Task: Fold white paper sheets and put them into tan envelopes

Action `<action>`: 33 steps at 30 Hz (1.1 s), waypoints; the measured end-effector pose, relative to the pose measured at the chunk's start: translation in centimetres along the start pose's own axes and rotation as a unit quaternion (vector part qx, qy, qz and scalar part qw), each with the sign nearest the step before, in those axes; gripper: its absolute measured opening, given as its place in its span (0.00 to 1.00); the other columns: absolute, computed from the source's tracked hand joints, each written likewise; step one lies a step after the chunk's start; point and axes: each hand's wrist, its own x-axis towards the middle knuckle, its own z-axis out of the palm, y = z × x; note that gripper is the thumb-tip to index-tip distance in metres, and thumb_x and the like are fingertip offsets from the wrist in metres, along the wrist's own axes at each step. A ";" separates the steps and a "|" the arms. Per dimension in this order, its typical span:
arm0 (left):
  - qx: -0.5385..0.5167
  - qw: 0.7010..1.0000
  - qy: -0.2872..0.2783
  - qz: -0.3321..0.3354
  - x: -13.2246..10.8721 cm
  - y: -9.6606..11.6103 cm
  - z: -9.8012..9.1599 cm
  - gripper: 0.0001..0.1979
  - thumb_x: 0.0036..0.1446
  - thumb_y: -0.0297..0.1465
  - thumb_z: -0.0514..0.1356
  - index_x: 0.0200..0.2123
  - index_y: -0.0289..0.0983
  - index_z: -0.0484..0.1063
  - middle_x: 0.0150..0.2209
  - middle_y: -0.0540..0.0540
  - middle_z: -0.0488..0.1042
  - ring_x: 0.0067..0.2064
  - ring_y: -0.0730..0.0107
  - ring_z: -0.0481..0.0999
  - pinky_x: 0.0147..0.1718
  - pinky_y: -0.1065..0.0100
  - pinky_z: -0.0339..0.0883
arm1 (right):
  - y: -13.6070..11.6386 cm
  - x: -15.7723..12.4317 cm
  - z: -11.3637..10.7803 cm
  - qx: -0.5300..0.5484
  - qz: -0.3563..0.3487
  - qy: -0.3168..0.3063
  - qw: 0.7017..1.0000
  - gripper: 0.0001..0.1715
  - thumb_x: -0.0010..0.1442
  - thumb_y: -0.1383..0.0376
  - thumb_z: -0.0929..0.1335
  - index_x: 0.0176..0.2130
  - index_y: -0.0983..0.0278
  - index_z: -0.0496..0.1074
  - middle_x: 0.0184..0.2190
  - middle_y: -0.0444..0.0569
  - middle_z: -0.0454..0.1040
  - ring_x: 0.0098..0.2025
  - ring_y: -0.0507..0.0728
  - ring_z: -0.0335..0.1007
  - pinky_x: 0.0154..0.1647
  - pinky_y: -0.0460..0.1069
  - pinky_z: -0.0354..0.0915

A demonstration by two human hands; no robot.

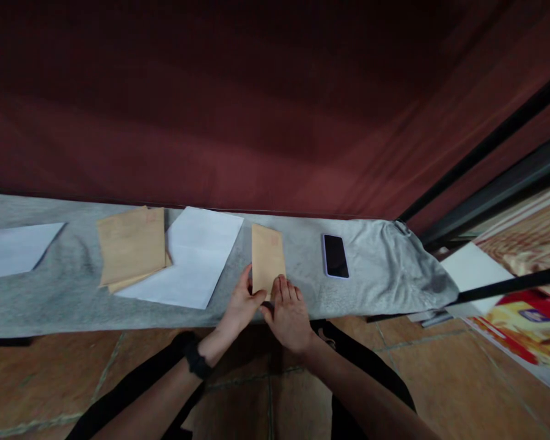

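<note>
A small brown envelope (267, 253) lies lengthwise in front of me on the grey cloth. Its lower left edge is between the thumb and fingers of my left hand (244, 299), the thumb resting near the bottom edge. My right hand (289, 311) lies with its fingers stretched flat over the envelope's lower right corner, the thumb pointing towards the left hand. The two thumbs almost meet below the envelope. A faint reddish mark shows near its top right corner.
Left of my hands are white paper sheets (206, 256) partly under a pile of brown envelopes (132, 244). Another white sheet (16, 249) lies at far left. A phone (336, 256) rests to the right. A dark red fabric wall (256, 146) rises behind the cloth-covered surface (380, 269).
</note>
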 end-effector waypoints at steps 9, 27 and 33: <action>-0.142 0.987 -0.044 -0.061 -0.3 1.7 1.3 0.37 0.59 0.47 0.64 0.67 0.39 0.60 0.50 0.41 0.77 0.52 0.58 0.78 0.47 0.59 0.76 | 2.2 3.8 -2.7 0.404 0.125 0.081 0.903 0.33 0.74 0.52 0.52 0.61 0.65 0.71 0.58 0.58 0.76 0.62 0.64 0.69 0.65 0.60 0.64; 0.114 0.990 -0.056 -0.061 2.5 -1.0 -2.1 0.41 0.53 0.31 0.61 0.70 0.35 0.55 0.24 0.55 0.72 0.22 0.70 0.70 0.23 0.69 0.63 | 4.1 2.7 -4.0 0.611 0.099 -0.222 0.753 0.32 0.67 0.44 0.62 0.42 0.66 0.81 0.43 0.59 0.83 0.40 0.62 0.81 0.47 0.60 0.75; 0.302 0.950 -0.042 0.066 2.6 -1.8 -3.1 0.34 0.56 0.27 0.58 0.67 0.37 0.62 0.36 0.46 0.81 0.36 0.61 0.80 0.40 0.62 0.72 | 5.5 4.7 -1.9 0.289 -0.029 -0.010 0.957 0.27 0.74 0.52 0.57 0.60 0.58 0.73 0.65 0.51 0.71 0.68 0.59 0.63 0.72 0.61 0.56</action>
